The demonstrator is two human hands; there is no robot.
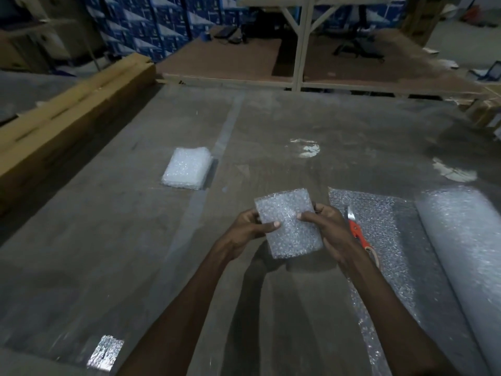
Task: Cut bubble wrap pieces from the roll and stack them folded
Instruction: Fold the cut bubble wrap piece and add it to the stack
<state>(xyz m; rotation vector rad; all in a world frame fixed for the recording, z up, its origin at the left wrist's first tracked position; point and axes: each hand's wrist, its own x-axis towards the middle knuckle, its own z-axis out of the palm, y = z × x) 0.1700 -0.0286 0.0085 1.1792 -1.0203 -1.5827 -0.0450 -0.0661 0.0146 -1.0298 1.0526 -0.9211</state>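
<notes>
On the tabletop (135,253), the stack (187,169) lies left of centre; the roll (466,253) runs along the right edge, scissors (357,229) on its unrolled sheet (379,213).

left hand (248,226): arm reaching toward 1 o'clock, thumb on top, fingers curled beneath, gripping
right hand (329,229): arm reaching toward 11 o'clock, thumb on top, gripping

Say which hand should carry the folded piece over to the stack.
Left, probably. The stack lies up-left on the table, on the left hand side; both hands grip the folded piece. The right hand sits nearer the scissors.
</notes>
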